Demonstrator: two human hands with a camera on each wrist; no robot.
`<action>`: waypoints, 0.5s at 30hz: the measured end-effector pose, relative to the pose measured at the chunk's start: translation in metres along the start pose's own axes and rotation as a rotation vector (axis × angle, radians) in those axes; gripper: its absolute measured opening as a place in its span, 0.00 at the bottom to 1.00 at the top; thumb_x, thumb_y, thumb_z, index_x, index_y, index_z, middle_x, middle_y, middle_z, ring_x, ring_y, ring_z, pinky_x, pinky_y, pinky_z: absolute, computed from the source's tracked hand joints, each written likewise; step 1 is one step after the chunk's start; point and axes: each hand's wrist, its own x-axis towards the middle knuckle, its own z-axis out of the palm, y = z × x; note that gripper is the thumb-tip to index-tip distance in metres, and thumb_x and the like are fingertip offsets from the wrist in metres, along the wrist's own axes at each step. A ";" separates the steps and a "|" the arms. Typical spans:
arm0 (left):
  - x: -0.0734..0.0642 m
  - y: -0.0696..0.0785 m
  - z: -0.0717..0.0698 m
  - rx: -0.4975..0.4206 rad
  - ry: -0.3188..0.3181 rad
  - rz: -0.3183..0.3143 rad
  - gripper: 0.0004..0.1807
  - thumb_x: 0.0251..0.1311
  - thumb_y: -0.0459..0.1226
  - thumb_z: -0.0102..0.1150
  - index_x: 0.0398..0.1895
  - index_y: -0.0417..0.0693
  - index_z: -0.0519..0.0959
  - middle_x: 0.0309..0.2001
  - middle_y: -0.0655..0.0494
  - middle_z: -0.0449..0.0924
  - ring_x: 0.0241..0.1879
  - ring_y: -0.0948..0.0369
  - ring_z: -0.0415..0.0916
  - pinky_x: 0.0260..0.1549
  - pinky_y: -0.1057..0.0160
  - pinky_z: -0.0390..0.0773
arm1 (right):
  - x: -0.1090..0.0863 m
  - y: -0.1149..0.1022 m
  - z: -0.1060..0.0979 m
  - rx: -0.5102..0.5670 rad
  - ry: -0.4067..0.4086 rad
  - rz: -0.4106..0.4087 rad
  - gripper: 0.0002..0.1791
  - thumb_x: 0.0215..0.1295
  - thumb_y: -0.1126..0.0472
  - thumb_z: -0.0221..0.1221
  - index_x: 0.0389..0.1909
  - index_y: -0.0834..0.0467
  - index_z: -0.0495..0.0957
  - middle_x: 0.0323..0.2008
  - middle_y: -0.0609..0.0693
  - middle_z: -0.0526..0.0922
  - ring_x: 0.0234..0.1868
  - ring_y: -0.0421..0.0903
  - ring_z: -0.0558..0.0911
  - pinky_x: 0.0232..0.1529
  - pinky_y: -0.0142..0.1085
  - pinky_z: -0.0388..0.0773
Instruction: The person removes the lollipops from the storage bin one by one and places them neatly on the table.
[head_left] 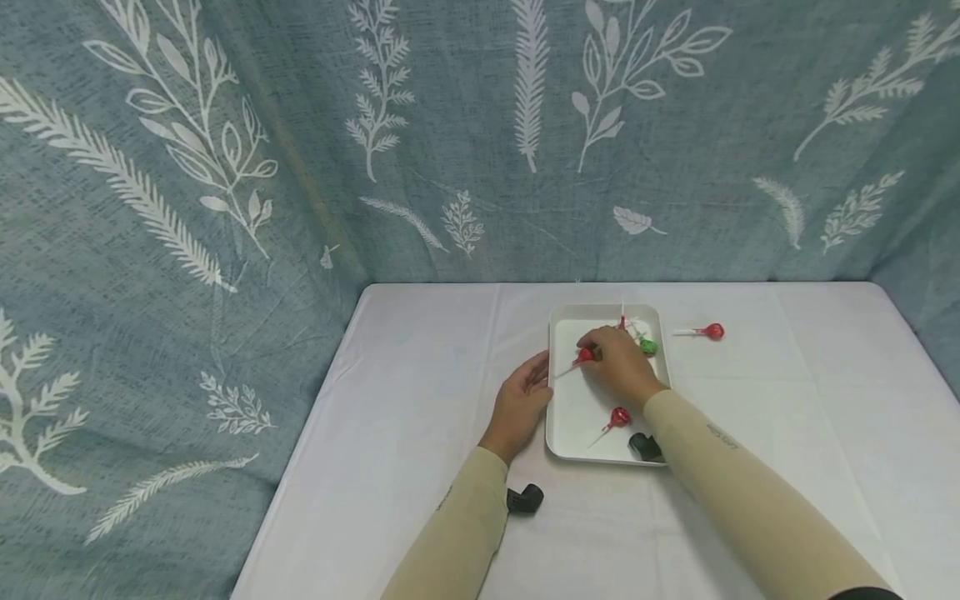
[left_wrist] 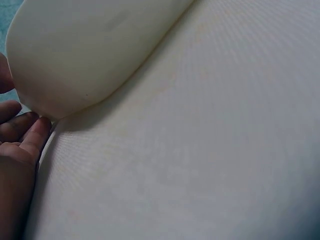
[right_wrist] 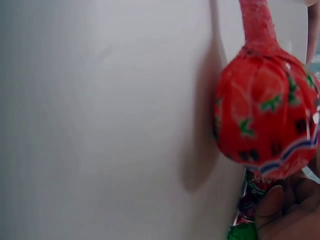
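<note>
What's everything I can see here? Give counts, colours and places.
Table: 1, white-covered, centre.
Curtain: 1, blue-green with white leaf prints, behind table.
Tray: 1, white, on table.
Red lollipops: 4 visible, red; near one, middle one, far one in tray; outside one right of it.
Green lollipop: 1, green, tray's far right.
Wrist devices: 2, black, beside sleeves.
Sleeves: 2, beige, on forearms.
Left hand: 1, bare, against tray's left edge.
Right hand: 1, bare, over tray.
</note>
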 end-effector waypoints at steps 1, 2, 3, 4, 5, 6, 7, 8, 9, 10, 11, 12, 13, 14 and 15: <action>0.000 0.000 0.000 0.001 0.001 -0.001 0.33 0.70 0.26 0.55 0.80 0.42 0.71 0.75 0.51 0.75 0.71 0.56 0.75 0.68 0.63 0.77 | -0.001 -0.001 0.000 0.010 -0.001 0.005 0.17 0.72 0.67 0.70 0.59 0.63 0.84 0.53 0.59 0.84 0.56 0.58 0.81 0.65 0.55 0.78; 0.000 0.000 0.000 0.004 0.001 -0.002 0.33 0.70 0.26 0.55 0.80 0.42 0.71 0.75 0.51 0.75 0.71 0.56 0.75 0.68 0.63 0.77 | -0.001 -0.001 0.000 0.020 -0.003 0.011 0.18 0.72 0.67 0.70 0.60 0.63 0.84 0.54 0.59 0.84 0.56 0.58 0.81 0.65 0.55 0.79; 0.000 0.000 -0.001 0.003 0.001 -0.001 0.33 0.70 0.27 0.55 0.80 0.42 0.71 0.75 0.50 0.75 0.72 0.56 0.75 0.68 0.63 0.77 | -0.002 -0.002 0.000 0.030 -0.003 0.017 0.19 0.72 0.67 0.70 0.61 0.63 0.83 0.54 0.59 0.84 0.57 0.58 0.81 0.65 0.55 0.79; 0.000 -0.001 -0.001 0.003 0.000 0.000 0.33 0.70 0.27 0.55 0.80 0.42 0.71 0.75 0.50 0.75 0.72 0.56 0.75 0.68 0.63 0.77 | -0.002 -0.003 -0.001 0.040 -0.004 0.022 0.19 0.72 0.67 0.69 0.62 0.63 0.83 0.55 0.59 0.84 0.57 0.58 0.81 0.65 0.55 0.79; 0.000 -0.001 -0.001 0.007 -0.001 0.000 0.33 0.70 0.27 0.55 0.80 0.42 0.71 0.75 0.50 0.75 0.72 0.56 0.75 0.68 0.63 0.77 | -0.003 -0.004 -0.001 0.050 -0.003 0.026 0.20 0.73 0.66 0.69 0.63 0.63 0.82 0.55 0.59 0.84 0.57 0.58 0.81 0.64 0.55 0.79; 0.000 -0.001 -0.001 0.010 -0.002 -0.001 0.34 0.70 0.27 0.55 0.80 0.42 0.71 0.75 0.51 0.75 0.72 0.56 0.75 0.68 0.63 0.77 | -0.003 -0.005 -0.002 0.061 -0.002 0.030 0.20 0.73 0.66 0.69 0.63 0.63 0.82 0.56 0.59 0.84 0.57 0.57 0.81 0.64 0.55 0.79; 0.000 -0.001 -0.002 0.010 -0.003 -0.001 0.33 0.70 0.27 0.55 0.80 0.43 0.71 0.75 0.51 0.75 0.71 0.56 0.75 0.68 0.63 0.77 | -0.004 -0.006 -0.003 0.071 -0.001 0.031 0.20 0.74 0.66 0.68 0.64 0.63 0.81 0.56 0.59 0.84 0.57 0.57 0.81 0.64 0.55 0.80; 0.000 -0.001 -0.002 0.011 -0.004 -0.001 0.33 0.70 0.27 0.55 0.80 0.43 0.71 0.75 0.51 0.75 0.71 0.56 0.75 0.68 0.63 0.77 | -0.004 -0.006 -0.003 0.078 0.002 0.028 0.20 0.74 0.66 0.68 0.64 0.64 0.81 0.56 0.59 0.84 0.56 0.57 0.81 0.63 0.55 0.80; -0.001 0.000 -0.002 0.014 -0.005 -0.003 0.33 0.70 0.27 0.55 0.80 0.43 0.71 0.75 0.52 0.75 0.71 0.57 0.75 0.68 0.63 0.77 | -0.004 -0.006 -0.003 0.090 0.006 0.028 0.19 0.75 0.65 0.68 0.63 0.64 0.81 0.56 0.59 0.84 0.56 0.57 0.82 0.62 0.55 0.80; -0.001 0.000 -0.002 0.018 -0.006 -0.005 0.33 0.71 0.27 0.55 0.80 0.43 0.71 0.74 0.53 0.76 0.71 0.58 0.75 0.68 0.64 0.77 | -0.004 -0.006 -0.003 0.098 0.011 0.029 0.19 0.75 0.65 0.67 0.63 0.64 0.81 0.55 0.59 0.84 0.55 0.57 0.82 0.61 0.54 0.81; -0.001 0.000 -0.003 0.018 -0.006 -0.006 0.33 0.71 0.27 0.55 0.80 0.44 0.71 0.74 0.53 0.76 0.71 0.58 0.75 0.68 0.64 0.77 | -0.004 -0.006 -0.004 0.106 0.016 0.027 0.18 0.76 0.65 0.67 0.62 0.64 0.81 0.54 0.59 0.84 0.54 0.57 0.82 0.60 0.54 0.81; -0.001 0.001 -0.003 0.016 -0.005 -0.006 0.33 0.71 0.27 0.55 0.80 0.43 0.71 0.74 0.53 0.76 0.71 0.58 0.75 0.68 0.64 0.77 | -0.003 -0.005 -0.004 0.115 0.022 0.026 0.17 0.76 0.65 0.67 0.61 0.64 0.81 0.53 0.58 0.85 0.53 0.56 0.82 0.59 0.54 0.82; -0.002 0.001 -0.003 0.016 -0.006 -0.006 0.33 0.71 0.27 0.55 0.80 0.43 0.71 0.74 0.53 0.76 0.71 0.58 0.75 0.68 0.64 0.77 | -0.003 -0.005 -0.004 0.123 0.027 0.029 0.16 0.76 0.65 0.67 0.60 0.64 0.81 0.52 0.58 0.85 0.52 0.56 0.82 0.58 0.53 0.82; -0.002 0.001 -0.003 0.016 -0.005 -0.006 0.33 0.71 0.28 0.55 0.80 0.43 0.71 0.74 0.52 0.76 0.71 0.57 0.75 0.68 0.64 0.77 | -0.003 -0.005 -0.004 0.133 0.033 0.032 0.15 0.76 0.65 0.67 0.59 0.64 0.82 0.51 0.58 0.85 0.52 0.56 0.82 0.57 0.53 0.82; -0.002 0.001 -0.003 0.018 -0.005 -0.007 0.33 0.71 0.28 0.55 0.80 0.43 0.71 0.74 0.52 0.76 0.71 0.58 0.75 0.68 0.64 0.77 | -0.004 -0.005 -0.005 0.138 0.038 0.037 0.15 0.75 0.65 0.67 0.58 0.63 0.82 0.50 0.57 0.84 0.51 0.56 0.82 0.56 0.52 0.82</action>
